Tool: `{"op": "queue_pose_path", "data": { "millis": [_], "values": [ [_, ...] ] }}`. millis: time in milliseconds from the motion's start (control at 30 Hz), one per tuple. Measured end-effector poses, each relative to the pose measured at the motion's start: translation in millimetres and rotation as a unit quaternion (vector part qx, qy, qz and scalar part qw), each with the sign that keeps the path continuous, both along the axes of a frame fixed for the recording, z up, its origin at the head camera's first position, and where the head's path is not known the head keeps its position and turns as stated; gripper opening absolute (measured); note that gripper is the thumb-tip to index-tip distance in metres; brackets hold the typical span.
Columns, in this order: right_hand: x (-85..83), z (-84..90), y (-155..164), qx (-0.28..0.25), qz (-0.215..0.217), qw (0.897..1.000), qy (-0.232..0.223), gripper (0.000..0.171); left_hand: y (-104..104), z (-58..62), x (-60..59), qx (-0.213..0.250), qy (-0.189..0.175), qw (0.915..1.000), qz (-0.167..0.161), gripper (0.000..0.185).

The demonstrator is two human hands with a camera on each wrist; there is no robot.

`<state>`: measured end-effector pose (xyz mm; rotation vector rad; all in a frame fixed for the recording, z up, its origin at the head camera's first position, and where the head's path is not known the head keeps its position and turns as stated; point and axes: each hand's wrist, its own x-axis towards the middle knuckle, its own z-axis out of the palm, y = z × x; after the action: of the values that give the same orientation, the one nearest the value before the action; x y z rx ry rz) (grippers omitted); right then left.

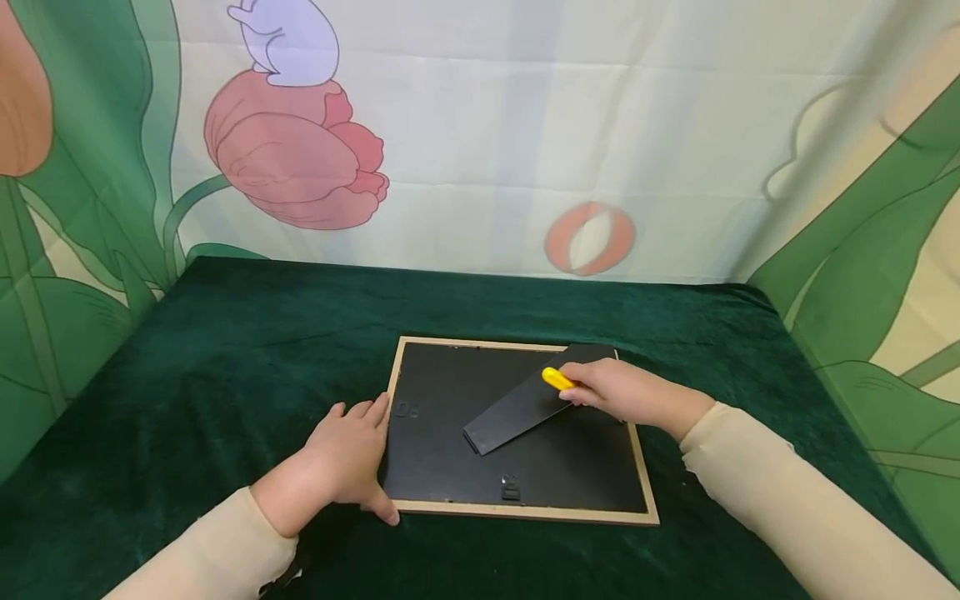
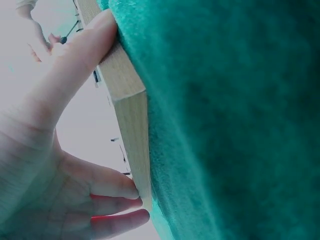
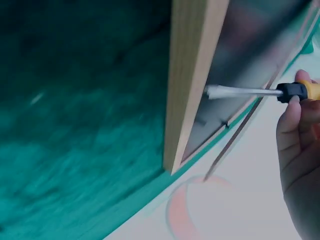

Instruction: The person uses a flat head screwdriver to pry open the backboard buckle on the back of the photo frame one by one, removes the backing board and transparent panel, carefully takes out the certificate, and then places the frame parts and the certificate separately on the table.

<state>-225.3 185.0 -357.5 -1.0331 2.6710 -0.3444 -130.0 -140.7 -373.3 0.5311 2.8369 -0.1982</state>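
Note:
A wooden picture frame lies with its black backing board facing up. Attached to the board is a black easel stand, slanting across it. My left hand braces the frame's near left corner, fingers extended along the left side and thumb on the front edge. My right hand grips a screwdriver by its yellow handle. In the right wrist view, the metal tip is right at the inner edge of the frame's wooden side.
Dark green velvety cloth covers the table under the frame. Behind it hangs a curtain printed with flowers and leaves. Small metal hangers are fixed to the backing board near its edges.

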Motion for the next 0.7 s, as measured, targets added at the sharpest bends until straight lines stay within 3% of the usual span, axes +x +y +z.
{"op": "queue_pose_path", "data": {
  "millis": [133,533,700],
  "values": [
    [6.4,6.6,15.7,-0.020,-0.038,0.999,-0.005,0.014,0.7,0.3,0.2,-0.002,-0.002,1.0000,0.003,0.124],
    [21.5,7.8,56.2,-0.117,-0.076,0.990,-0.021,0.020,1.1,2.4,1.0,-0.005,-0.002,1.0000,0.008,0.124],
    [26.2,5.0,63.8,-0.144,-0.099,0.985,-0.005,0.017,2.0,2.6,0.6,-0.007,-0.007,0.9999,0.007,0.124]
  ]
}}
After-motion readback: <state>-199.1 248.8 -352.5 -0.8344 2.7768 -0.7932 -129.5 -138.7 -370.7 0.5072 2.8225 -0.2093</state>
